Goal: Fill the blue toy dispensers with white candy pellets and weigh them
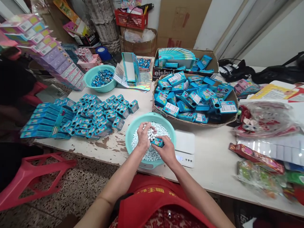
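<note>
My left hand [143,136] is cupped around a small heap of white candies [151,134] above a turquoise basin [131,126]. More of the same pale candies [161,129] fill the basin's bottom. Between the thumb and fingers of my right hand [167,148] is a small blue candy box [157,142], tilted beside the left palm. Its end toward the candies is partly hidden, so I cannot tell whether any are entering it. Just right of the basin lies a white digital scale [185,144], partly under the basin's rim.
Many blue boxes [95,115] stand with round holes showing at the left. A carton [197,120] heaped with blue boxes sits behind the scale. Another basin [86,83] holds shiny blue pieces. Plastic-wrapped goods [266,120] lie right. A pink stool [30,177] stands left, near a person's dark clothing.
</note>
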{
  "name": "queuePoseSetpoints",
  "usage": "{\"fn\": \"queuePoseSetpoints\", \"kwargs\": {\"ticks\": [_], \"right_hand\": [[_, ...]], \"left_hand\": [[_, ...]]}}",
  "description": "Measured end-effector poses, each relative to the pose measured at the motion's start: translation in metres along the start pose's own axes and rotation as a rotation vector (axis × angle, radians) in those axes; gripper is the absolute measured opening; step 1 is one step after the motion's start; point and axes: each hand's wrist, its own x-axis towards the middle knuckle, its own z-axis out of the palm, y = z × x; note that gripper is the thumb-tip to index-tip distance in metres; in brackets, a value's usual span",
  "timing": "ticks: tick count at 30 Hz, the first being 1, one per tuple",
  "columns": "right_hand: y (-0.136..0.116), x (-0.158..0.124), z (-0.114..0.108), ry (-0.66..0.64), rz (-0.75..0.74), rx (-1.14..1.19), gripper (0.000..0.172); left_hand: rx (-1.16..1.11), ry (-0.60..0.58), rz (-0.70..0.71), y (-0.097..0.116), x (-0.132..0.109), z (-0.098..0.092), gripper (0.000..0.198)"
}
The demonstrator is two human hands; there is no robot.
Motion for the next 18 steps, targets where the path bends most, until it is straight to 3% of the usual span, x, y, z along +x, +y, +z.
{"fn": "queuePoseSetpoints", "kwargs": {"ticks": [10, 18], "right_hand": [[0.0056, 0.0, -0.0062, 0.024, -0.001, -0.001, 0.029], [0.0047, 0.002, -0.0075, 0.044, 0.021, 0.026, 0.03]], "left_hand": [[0.07, -0.103, 0.021, -0.0071, -0.0012, 0.0052, 0.033], [0.097, -0.083, 0.095, -0.0072, 0.003, 0.0076, 0.033]]}}
